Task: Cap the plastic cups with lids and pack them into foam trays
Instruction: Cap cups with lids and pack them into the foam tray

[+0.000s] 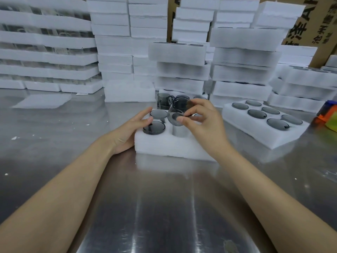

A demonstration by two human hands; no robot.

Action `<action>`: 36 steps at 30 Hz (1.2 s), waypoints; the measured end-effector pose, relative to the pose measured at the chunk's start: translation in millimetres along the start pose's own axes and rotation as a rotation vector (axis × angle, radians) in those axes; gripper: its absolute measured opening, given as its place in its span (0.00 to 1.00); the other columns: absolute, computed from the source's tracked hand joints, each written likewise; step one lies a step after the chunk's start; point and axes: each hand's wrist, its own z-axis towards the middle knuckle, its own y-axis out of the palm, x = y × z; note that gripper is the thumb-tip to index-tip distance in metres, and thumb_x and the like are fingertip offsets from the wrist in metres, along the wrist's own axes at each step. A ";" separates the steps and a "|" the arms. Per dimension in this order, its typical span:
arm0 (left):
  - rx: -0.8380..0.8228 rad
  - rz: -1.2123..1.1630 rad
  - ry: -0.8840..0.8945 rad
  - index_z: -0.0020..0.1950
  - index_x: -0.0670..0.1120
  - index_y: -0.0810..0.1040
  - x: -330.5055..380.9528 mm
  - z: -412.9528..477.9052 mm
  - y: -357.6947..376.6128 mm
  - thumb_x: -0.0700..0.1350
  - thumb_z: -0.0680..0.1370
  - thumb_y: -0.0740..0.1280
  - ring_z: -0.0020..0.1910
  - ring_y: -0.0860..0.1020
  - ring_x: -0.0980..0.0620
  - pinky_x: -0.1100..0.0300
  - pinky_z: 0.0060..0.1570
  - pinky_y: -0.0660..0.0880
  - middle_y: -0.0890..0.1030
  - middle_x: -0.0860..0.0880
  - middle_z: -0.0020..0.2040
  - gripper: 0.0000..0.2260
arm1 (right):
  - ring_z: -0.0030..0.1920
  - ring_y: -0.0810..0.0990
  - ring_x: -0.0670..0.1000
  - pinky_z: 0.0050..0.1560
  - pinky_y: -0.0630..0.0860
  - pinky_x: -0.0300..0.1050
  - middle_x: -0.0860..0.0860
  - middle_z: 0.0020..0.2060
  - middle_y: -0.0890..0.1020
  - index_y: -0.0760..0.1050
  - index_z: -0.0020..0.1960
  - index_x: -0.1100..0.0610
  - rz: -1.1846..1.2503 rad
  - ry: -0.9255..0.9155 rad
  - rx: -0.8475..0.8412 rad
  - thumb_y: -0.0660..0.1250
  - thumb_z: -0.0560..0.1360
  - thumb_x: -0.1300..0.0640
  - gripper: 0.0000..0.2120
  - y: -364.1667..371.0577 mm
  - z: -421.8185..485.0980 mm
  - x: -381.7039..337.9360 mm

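Note:
A white foam tray [164, 145] lies on the steel table in front of me. Two capped smoky-grey cups sit in its left holes, the nearer one [154, 127] and one behind it [158, 114]. My left hand [127, 130] rests on the tray's left side, fingers touching the nearer capped cup. My right hand [200, 123] holds a tilted grey plastic cup [177, 112] above the tray's middle hole [180, 131], pinched between thumb and fingers. More loose grey cups [164, 101] stand just behind the tray.
A filled foam tray [264, 125] with several capped cups lies at the right. Tall stacks of foam trays [182, 70] wall off the back and left. A flat foam sheet [43, 101] lies far left. Orange and green objects [326, 117] sit at the right edge.

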 end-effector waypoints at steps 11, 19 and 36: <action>-0.002 -0.021 -0.002 0.69 0.60 0.67 -1.5 2.5 -2.6 0.49 0.72 0.71 0.58 0.80 0.54 0.62 0.47 0.78 0.82 0.55 0.59 0.27 | 0.58 0.74 0.37 0.57 0.68 0.29 0.45 0.56 0.74 0.80 0.35 0.63 -0.091 -0.189 0.000 0.76 0.65 0.70 0.06 0.8 -7.2 0.4; -0.007 -0.016 0.011 0.69 0.59 0.68 -2.0 3.8 -3.5 0.49 0.72 0.70 0.58 0.80 0.54 0.58 0.53 0.75 0.82 0.56 0.58 0.26 | 0.55 0.72 0.38 0.55 0.69 0.31 0.40 0.52 0.69 0.80 0.48 0.55 -0.122 -0.150 0.057 0.77 0.67 0.59 0.11 0.9 -9.0 -5.3; 0.009 -0.007 -0.004 0.70 0.58 0.69 2.2 -0.2 0.9 0.52 0.70 0.68 0.59 0.80 0.52 0.57 0.53 0.75 0.80 0.51 0.62 0.27 | 0.45 0.72 0.40 0.42 0.63 0.25 0.41 0.49 0.73 0.69 0.30 0.51 -0.482 -0.069 -0.211 0.73 0.69 0.47 0.16 -5.4 -8.2 -6.7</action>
